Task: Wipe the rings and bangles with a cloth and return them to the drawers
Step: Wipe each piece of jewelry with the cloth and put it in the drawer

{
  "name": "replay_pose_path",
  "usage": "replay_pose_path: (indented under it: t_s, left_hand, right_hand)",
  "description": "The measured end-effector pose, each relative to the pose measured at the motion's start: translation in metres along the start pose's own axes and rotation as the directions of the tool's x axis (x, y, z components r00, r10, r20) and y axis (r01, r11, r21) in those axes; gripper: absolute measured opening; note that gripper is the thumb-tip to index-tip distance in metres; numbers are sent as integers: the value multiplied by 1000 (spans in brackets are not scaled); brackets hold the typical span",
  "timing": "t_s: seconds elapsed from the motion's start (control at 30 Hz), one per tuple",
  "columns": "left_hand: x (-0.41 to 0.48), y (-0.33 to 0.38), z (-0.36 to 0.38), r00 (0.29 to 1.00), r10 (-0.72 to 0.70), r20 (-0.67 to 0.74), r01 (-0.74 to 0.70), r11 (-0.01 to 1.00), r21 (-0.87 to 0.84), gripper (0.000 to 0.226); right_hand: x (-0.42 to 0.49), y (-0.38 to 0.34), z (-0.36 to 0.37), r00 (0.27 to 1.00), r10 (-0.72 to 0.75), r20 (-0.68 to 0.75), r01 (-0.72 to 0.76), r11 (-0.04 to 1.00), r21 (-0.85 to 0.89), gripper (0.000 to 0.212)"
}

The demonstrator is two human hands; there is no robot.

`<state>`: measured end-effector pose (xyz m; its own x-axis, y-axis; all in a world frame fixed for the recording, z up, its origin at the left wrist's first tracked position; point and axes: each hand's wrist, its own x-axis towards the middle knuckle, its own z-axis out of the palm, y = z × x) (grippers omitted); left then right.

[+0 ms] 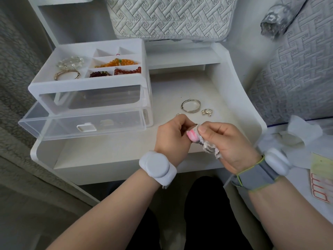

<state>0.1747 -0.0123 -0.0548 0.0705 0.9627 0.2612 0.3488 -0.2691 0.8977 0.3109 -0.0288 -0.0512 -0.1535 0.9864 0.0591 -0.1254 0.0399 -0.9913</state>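
This is a home bedroom: a quilted grey pillow (169,17) fills the upper centre of the frame, a quilted bedspread (295,74) runs down the right, and a white bedside table (198,91) carries a jewellery organiser (86,86) at left.

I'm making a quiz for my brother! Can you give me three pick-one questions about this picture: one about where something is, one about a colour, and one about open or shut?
1. Where is the silver bangle?
A) on a wrist
B) on the white table
C) on the bed

2. What colour are the beads in the middle row of the top tray?
A) orange
B) blue
C) black

3. The bottom drawer is:
A) pulled out
B) pushed shut
C) lying on the floor

Answers:
1. B, because it lies flat on the table, right of the drawer box.
2. A, because that string is mostly orange.
3. A, because its clear front sticks out past the box.
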Motion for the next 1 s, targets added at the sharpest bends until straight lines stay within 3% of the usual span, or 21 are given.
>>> replay_pose_path:
  t_s: [0.17,0.37,0.57,0.77,0.93,1.0]
  left_hand:
    - [3,7,0,976,-200,83,212,958,-194,10]
    - [3,14,-1,918,-344,198,395,848,-353,15]
    - [0,12,2,967,-233,105,254,927,-276,13]
    - [-7,8,8,992,-114,59,123,978,-168,13]
    - [-2,10,5,975,-211,69,222,938,-266,17]
    - [0,9,5,958,-270,96,286,899,-331,19]
  right_hand:
    - [-2,0,-6,996,-72,62,75,996,-52,17]
    - [-5,-7,-10,983,-79,165,106,981,-164,13]
    - [-3,-7,-7,994,-86,67,97,977,-190,31]
    - [3,-2,0,992,21,-128,-23,1000,-11,32]
    - [-2,1,-4,995,-82,48,87,991,-101,40]
    - [-3,1,-7,992,-83,95,94,989,-118,34]
